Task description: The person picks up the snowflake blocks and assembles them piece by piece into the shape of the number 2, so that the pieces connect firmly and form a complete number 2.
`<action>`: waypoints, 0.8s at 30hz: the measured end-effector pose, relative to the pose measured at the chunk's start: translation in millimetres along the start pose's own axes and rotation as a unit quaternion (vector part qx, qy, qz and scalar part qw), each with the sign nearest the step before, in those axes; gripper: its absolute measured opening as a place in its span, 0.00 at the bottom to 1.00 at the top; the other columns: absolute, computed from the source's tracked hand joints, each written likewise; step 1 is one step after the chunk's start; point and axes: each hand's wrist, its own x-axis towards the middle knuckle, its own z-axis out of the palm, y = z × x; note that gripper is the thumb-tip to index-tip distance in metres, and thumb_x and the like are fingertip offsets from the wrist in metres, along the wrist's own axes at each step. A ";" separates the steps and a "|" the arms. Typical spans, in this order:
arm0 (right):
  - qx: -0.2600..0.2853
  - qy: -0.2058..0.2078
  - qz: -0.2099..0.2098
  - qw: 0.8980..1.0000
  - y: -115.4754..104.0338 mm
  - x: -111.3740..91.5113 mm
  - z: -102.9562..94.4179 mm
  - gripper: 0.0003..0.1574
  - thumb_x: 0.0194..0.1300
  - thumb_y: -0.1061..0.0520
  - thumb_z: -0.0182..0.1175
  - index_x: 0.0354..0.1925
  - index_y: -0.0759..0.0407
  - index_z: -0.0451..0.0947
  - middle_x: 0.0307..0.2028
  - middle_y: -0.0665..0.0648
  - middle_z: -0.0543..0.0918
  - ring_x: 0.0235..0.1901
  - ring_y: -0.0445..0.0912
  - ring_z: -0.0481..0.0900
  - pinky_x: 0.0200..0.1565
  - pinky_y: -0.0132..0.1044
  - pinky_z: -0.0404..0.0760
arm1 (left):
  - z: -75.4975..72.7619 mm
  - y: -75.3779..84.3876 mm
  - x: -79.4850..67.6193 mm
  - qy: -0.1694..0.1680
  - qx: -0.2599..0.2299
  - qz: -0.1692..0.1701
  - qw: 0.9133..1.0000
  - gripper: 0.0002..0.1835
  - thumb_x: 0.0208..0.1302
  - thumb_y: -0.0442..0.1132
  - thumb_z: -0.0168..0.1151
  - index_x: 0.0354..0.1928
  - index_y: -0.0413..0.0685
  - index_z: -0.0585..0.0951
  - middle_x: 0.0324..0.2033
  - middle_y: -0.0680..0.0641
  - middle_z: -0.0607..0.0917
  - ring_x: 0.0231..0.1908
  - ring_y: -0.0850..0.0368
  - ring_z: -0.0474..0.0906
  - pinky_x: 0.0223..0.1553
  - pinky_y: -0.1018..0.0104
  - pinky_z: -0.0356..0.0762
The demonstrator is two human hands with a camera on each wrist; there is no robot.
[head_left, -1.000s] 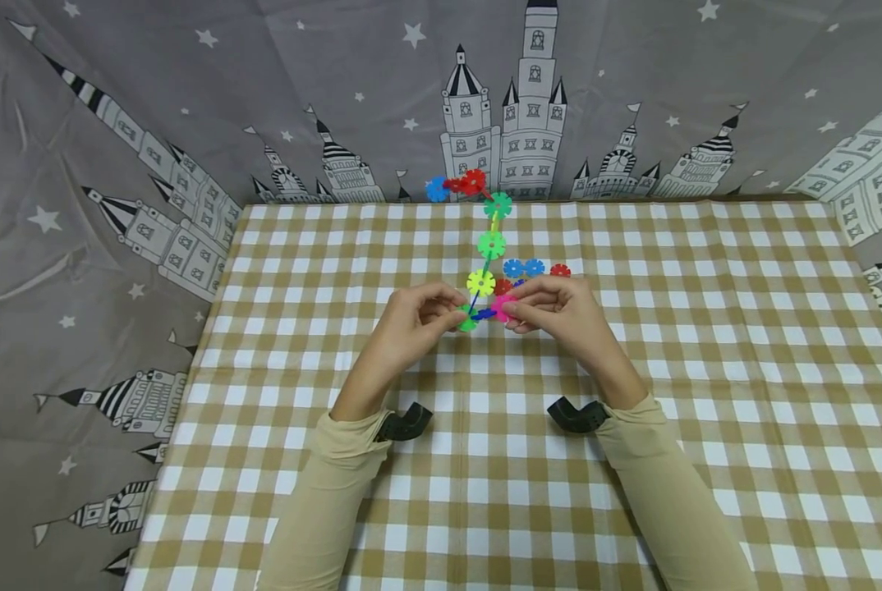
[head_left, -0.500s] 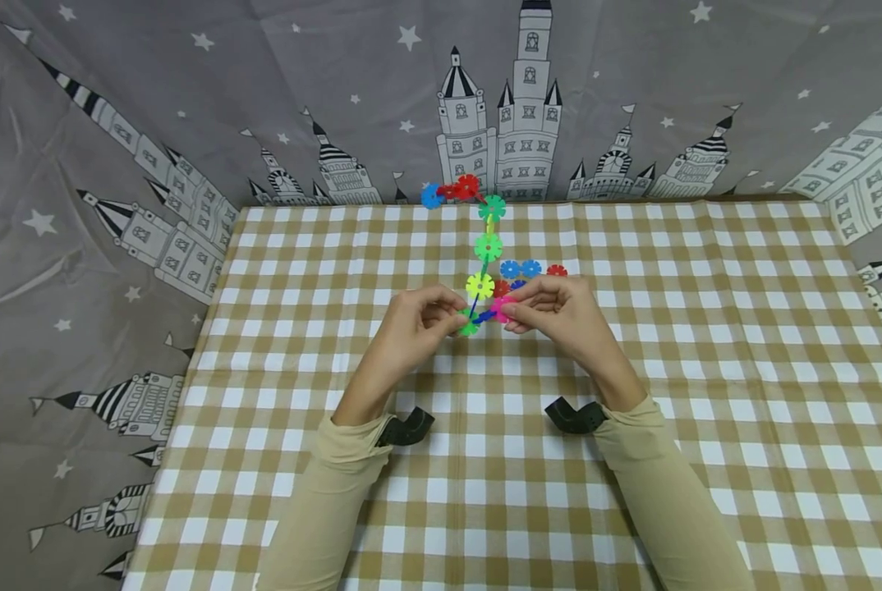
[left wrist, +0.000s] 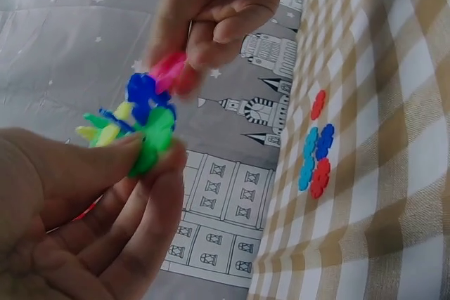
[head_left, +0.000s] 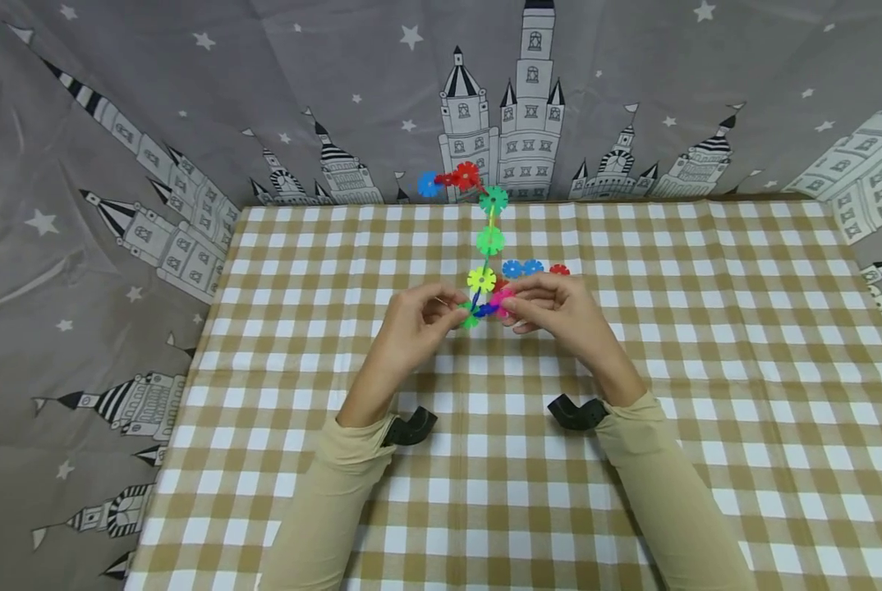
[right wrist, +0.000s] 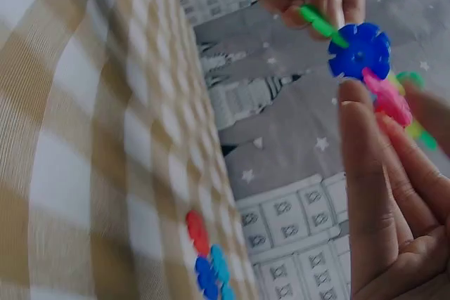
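Note:
My left hand [head_left: 415,324] pinches a green notched disc [left wrist: 153,142] between thumb and fingers. The right hand [head_left: 562,312] pinches a pink notched disc [right wrist: 388,96]. Between them is a dark blue disc [right wrist: 360,50], which joins the green and the pink ones in the right wrist view. From the left hand's end a chain of interlocked discs reaches away over the table: a yellow disc [head_left: 481,280], a light green disc [head_left: 489,240], a darker green disc [head_left: 493,200], a red disc [head_left: 466,176] and a light blue disc [head_left: 429,184] at its tip. Fingers partly hide the held discs.
Loose discs lie on the checked tablecloth [head_left: 300,345] beyond the right hand: light blue discs [head_left: 533,268], a red disc [head_left: 558,269], and also a dark blue disc [left wrist: 324,141] and another red disc [left wrist: 318,178]. A grey castle-print curtain [head_left: 382,66] hangs behind the table.
Over the last half second the pink disc has risen slightly and the chain's far end has lifted a little. Both hands keep their pinch, almost in place.

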 end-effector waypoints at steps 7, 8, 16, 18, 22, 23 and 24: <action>-0.111 0.053 0.064 0.990 21.2 12.6 -21.0 0.25 0.73 0.54 0.65 0.61 0.68 0.78 0.50 0.71 0.86 0.33 0.48 0.90 0.36 0.40 0.91 | 0.1 -2.0 -0.7 0.047 0.040 0.024 0.998 0.07 0.67 0.31 0.68 0.45 0.38 0.86 0.43 0.41 0.90 0.40 0.49 0.87 0.44 0.59 0.89; -0.139 0.059 0.076 0.986 24.4 14.6 -23.5 0.26 0.71 0.55 0.67 0.60 0.68 0.78 0.49 0.71 0.86 0.31 0.47 0.89 0.34 0.38 0.90 | -0.3 -2.1 -0.9 0.052 0.044 0.024 0.997 0.07 0.67 0.31 0.68 0.45 0.38 0.86 0.43 0.41 0.90 0.39 0.49 0.87 0.44 0.59 0.89; -0.328 0.065 0.094 0.938 41.6 29.0 -26.3 0.29 0.66 0.49 0.72 0.59 0.63 0.80 0.41 0.60 0.82 0.30 0.47 0.75 0.36 0.36 0.74 | -0.1 -3.1 -0.3 0.053 0.052 0.020 0.997 0.06 0.66 0.31 0.69 0.43 0.39 0.86 0.40 0.42 0.90 0.38 0.50 0.87 0.44 0.59 0.89; -0.343 0.065 0.090 0.933 41.8 31.8 -24.0 0.28 0.66 0.49 0.71 0.58 0.63 0.80 0.40 0.60 0.82 0.33 0.49 0.72 0.37 0.38 0.71 | 0.2 -3.9 0.1 0.050 0.049 0.020 0.997 0.05 0.66 0.31 0.70 0.43 0.39 0.86 0.40 0.42 0.90 0.38 0.51 0.86 0.43 0.59 0.89; -0.353 0.062 0.102 0.928 40.4 35.6 -20.4 0.22 0.68 0.51 0.70 0.54 0.62 0.81 0.41 0.59 0.81 0.35 0.51 0.71 0.39 0.39 0.70 | 0.9 -4.5 0.7 0.039 0.045 0.019 0.998 0.05 0.66 0.32 0.70 0.43 0.40 0.87 0.40 0.43 0.89 0.38 0.52 0.86 0.43 0.61 0.89; -0.354 0.062 0.107 0.927 40.2 36.1 -20.1 0.19 0.68 0.52 0.69 0.52 0.62 0.82 0.41 0.59 0.81 0.36 0.51 0.72 0.39 0.39 0.70 | 1.2 -4.4 0.9 0.037 0.045 0.018 0.998 0.05 0.66 0.32 0.70 0.42 0.40 0.87 0.39 0.43 0.89 0.38 0.52 0.86 0.44 0.62 0.89; -0.354 0.061 0.112 0.926 40.0 36.5 -19.9 0.17 0.68 0.53 0.69 0.50 0.61 0.82 0.42 0.59 0.82 0.36 0.51 0.72 0.39 0.39 0.70 | 1.5 -4.3 1.1 0.034 0.045 0.018 0.998 0.05 0.67 0.32 0.70 0.42 0.40 0.87 0.39 0.44 0.89 0.39 0.52 0.86 0.44 0.62 0.89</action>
